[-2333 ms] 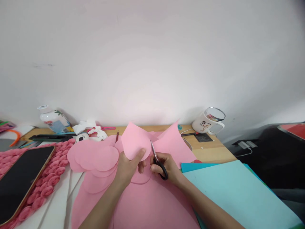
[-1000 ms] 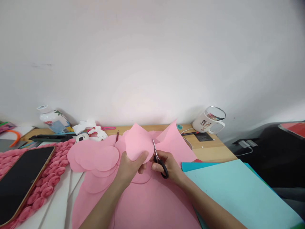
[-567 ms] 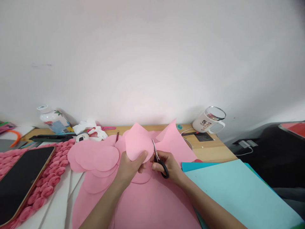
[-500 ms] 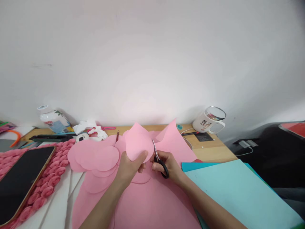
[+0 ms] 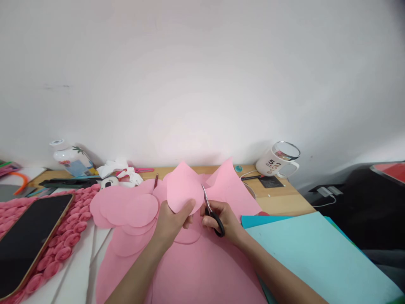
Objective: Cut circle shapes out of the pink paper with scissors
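Note:
Between thumb and fingers, my left hand [image 5: 172,219] pinches a piece of pink paper [image 5: 183,185] with a curved lower edge and a pointed top. My right hand [image 5: 223,219] grips black-handled scissors [image 5: 217,223], their blades pointing up along the paper's right edge. A further angular section of pink paper [image 5: 232,190] stands up beyond my right hand; whether it joins the held piece is hidden behind the blades. Below and to the left lie several overlapping pink paper rounds [image 5: 137,211] on a larger pink sheet [image 5: 202,270].
Light blue sheets [image 5: 319,253] lie at right, a tilted white mug [image 5: 276,160] behind them. On the left, a phone [image 5: 31,245] rests on a pink textured mat [image 5: 63,253]. A plastic bottle [image 5: 72,158], crumpled tissue [image 5: 117,169] and a pencil [image 5: 156,181] are near the wall.
Very little differs. The pink paper's upper tip has shifted slightly right, and the standing section at right has tilted a little. Both hands keep nearly the same place.

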### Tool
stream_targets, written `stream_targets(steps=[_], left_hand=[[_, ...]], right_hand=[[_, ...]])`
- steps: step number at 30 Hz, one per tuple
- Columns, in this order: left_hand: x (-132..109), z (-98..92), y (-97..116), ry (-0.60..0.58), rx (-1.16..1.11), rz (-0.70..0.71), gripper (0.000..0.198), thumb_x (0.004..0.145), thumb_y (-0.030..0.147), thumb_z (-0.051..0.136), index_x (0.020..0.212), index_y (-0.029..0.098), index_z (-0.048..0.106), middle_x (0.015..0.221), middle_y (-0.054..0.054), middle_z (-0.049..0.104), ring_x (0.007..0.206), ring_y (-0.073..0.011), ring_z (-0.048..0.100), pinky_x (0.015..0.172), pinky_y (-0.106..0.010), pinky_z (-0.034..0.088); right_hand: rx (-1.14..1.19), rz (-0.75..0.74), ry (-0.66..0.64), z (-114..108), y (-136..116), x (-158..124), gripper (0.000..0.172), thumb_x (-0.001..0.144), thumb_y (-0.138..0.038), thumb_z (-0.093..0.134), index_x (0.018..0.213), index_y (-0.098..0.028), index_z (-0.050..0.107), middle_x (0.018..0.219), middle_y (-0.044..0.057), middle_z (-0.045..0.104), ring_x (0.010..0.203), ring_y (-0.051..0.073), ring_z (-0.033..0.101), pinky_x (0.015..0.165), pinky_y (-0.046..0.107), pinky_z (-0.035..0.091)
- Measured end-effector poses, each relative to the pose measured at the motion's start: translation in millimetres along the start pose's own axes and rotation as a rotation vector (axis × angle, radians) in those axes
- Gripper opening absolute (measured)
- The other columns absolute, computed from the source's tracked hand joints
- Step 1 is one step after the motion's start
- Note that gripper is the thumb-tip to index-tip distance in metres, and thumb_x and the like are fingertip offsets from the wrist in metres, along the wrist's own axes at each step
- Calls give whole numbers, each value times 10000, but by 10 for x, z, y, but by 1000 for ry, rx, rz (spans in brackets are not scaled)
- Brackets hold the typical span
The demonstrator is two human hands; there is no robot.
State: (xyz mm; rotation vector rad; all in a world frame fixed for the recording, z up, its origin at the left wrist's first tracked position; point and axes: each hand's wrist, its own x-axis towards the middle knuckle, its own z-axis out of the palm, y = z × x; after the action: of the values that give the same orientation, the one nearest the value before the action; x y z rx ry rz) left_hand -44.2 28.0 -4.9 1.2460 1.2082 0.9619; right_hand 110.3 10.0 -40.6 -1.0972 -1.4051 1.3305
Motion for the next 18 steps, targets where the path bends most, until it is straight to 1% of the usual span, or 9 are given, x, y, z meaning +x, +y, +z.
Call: stream_targets(steps=[4, 13, 18], left_hand=[[5, -1, 5, 12, -4, 2, 415, 677, 313, 606, 326, 168, 436, 305, 29, 421, 341, -77, 397, 407, -225, 348], [19, -9, -45, 20, -19, 24, 406, 688, 306, 601, 338, 162, 457, 307, 30, 426, 330, -75, 394, 400, -225, 342], [7, -7, -49, 7, -52, 42, 404, 710, 295, 596, 354, 157, 466, 317, 27, 450, 317, -72, 400, 401, -226, 347]], right_hand=[[15, 3, -2, 5, 12, 4, 157, 660, -272, 620, 626, -157, 519, 473, -48, 454, 430, 80, 372, 410, 202, 280], [54, -1, -12, 4, 56, 6, 127, 663, -227, 607, 611, -156, 515, 459, -53, 467, 416, 73, 370, 408, 197, 280], [46, 11, -9, 0, 46, 3, 162, 656, -259, 623, 595, -161, 509, 450, -51, 473, 411, 77, 387, 404, 198, 291]])
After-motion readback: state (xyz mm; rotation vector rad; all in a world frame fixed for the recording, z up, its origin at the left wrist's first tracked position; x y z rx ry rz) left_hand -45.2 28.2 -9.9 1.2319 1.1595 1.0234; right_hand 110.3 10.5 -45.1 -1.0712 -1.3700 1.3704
